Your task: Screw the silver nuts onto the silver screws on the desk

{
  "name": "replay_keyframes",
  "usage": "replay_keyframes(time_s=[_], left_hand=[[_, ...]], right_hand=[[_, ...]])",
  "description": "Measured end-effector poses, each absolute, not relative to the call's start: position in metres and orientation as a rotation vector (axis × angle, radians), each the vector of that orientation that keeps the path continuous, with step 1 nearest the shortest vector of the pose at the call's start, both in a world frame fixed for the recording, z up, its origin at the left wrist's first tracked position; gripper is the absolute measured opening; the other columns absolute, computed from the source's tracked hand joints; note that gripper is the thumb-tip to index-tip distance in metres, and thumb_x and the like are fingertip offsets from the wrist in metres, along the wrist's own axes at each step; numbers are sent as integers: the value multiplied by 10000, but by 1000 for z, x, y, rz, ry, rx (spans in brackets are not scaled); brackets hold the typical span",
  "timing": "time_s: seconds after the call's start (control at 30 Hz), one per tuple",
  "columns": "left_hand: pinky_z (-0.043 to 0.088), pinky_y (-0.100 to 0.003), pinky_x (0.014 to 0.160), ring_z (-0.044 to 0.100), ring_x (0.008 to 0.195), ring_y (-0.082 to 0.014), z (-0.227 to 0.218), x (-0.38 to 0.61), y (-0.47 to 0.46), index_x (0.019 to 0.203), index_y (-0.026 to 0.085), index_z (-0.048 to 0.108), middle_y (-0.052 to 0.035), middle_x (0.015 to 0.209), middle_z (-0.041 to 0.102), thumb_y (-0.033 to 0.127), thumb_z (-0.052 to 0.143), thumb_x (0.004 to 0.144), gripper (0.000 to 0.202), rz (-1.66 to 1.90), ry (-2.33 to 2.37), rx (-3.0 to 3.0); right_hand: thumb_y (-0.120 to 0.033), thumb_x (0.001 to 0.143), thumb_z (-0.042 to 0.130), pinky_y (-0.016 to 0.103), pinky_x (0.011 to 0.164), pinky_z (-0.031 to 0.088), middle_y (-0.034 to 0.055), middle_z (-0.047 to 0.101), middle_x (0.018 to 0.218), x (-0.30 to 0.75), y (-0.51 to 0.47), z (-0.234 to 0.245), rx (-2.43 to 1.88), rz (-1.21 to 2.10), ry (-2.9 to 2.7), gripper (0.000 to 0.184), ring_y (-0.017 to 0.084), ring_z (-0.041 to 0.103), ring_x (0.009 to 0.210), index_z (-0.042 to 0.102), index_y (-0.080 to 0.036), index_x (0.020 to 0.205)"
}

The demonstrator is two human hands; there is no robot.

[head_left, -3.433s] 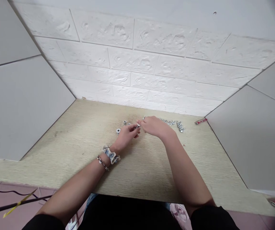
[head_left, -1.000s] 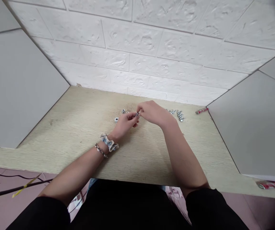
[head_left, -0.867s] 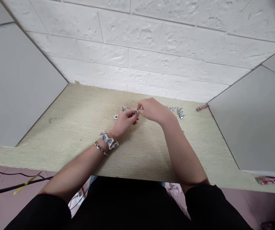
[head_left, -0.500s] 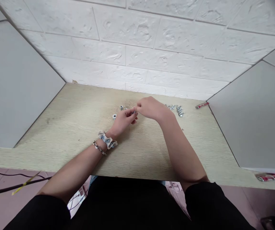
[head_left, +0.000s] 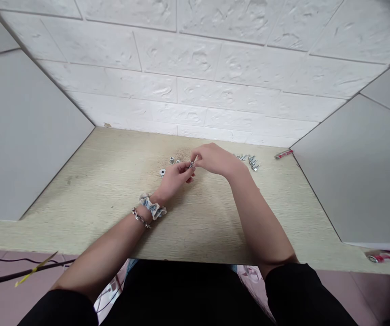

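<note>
Between the fingertips of my left hand [head_left: 174, 179] is a small metal screw [head_left: 191, 165], partly covered by the fingers. The thumb and index finger of my right hand [head_left: 213, 158] pinch at the top of the same piece, so both hands meet on it just above the tabletop. Whether a nut or washer sits on it is too small to tell. Left of the hands lie a flat round washer [head_left: 162, 172], a short stack of metal nuts or washers [head_left: 172, 160] and a small nut [head_left: 178, 161]. Several silvery screws [head_left: 253, 163] lie beyond my right wrist.
A pale wooden tabletop [head_left: 195, 226] runs up to a white brick-patterned wall [head_left: 195, 59]. Grey panels stand at left [head_left: 35, 136] and right [head_left: 358, 167]. One red cylinder [head_left: 283, 154] lies by the right panel, another [head_left: 387, 256] at the front right edge.
My right thumb and finger have drawn slightly apart, so more of the metal piece shows between the hands. The whole view has shifted a little, with the table lower in it.
</note>
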State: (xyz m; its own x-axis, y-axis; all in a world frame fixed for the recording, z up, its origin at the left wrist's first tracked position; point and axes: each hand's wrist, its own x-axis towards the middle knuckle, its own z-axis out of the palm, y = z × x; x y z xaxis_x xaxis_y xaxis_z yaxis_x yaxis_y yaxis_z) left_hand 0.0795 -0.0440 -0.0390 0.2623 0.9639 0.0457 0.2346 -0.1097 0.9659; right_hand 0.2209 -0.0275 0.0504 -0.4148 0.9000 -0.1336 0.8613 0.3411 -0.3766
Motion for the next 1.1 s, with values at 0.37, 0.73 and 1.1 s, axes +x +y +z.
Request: replay_keyframes(time_s=[0.37,0.73,1.1], left_hand=[[414,-232,550,524,549,-101,-39,80,-45,682,149,560,0,629,557,407,526,784,279,899,1152,1577],[394,-214,531,498,536,-88,-41,79,-44,689,153,571,10,613,543,384,528,794,258,935,1106,1568],[405,-211,528,511,527,-87,-41,81,-47,709,151,600,0,634,577,349,528,786,224,942,1097,1572]], right_hand=[[-357,842,435,250,531,300,53,600,694,220,-30,57,-1823,700,-2456,334,109,479,590,598,-159,628],[-156,737,521,229,614,363,36,642,915,227,-31,58,-1657,628,-2463,202,120,543,774,658,-195,880],[-183,732,526,220,557,338,44,650,874,220,-29,54,-1733,656,-2479,126,116,542,712,637,-179,792]])
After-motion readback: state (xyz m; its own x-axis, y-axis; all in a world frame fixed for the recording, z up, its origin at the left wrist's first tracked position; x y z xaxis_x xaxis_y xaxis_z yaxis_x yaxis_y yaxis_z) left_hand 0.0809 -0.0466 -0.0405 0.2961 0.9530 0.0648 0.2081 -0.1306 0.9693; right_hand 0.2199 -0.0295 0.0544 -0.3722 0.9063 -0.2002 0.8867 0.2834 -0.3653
